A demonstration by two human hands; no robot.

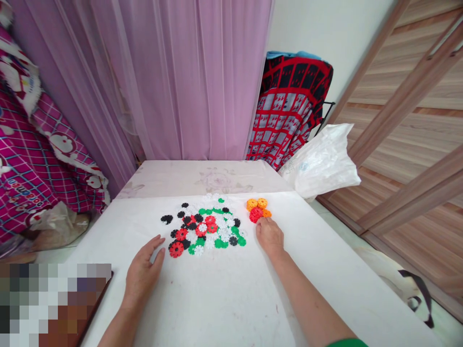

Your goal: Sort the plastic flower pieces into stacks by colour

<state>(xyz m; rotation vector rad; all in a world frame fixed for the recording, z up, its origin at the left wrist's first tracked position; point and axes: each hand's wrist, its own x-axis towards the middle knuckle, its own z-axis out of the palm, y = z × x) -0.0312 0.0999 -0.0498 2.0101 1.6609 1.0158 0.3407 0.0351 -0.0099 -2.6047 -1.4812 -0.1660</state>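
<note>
A loose pile of flat plastic snowflake discs (208,224) in red, black, white and green lies in the middle of the white table (231,294). To its right sits a small separate cluster of orange and red discs (258,209). My right hand (269,235) rests on the table with its fingertips touching the near edge of that cluster; the fingers are bent together and I cannot see what they pinch. My left hand (142,272) lies flat on the table, fingers stretched, just left of a red disc (176,249) at the pile's near edge. It holds nothing.
A white plastic bag (321,161) lies at the table's far right corner. A red patterned blanket (289,108) hangs behind it, next to a pink curtain (188,77). Pink bedding (39,149) is piled at the left. A dark flat object (97,299) sits at the table's near left.
</note>
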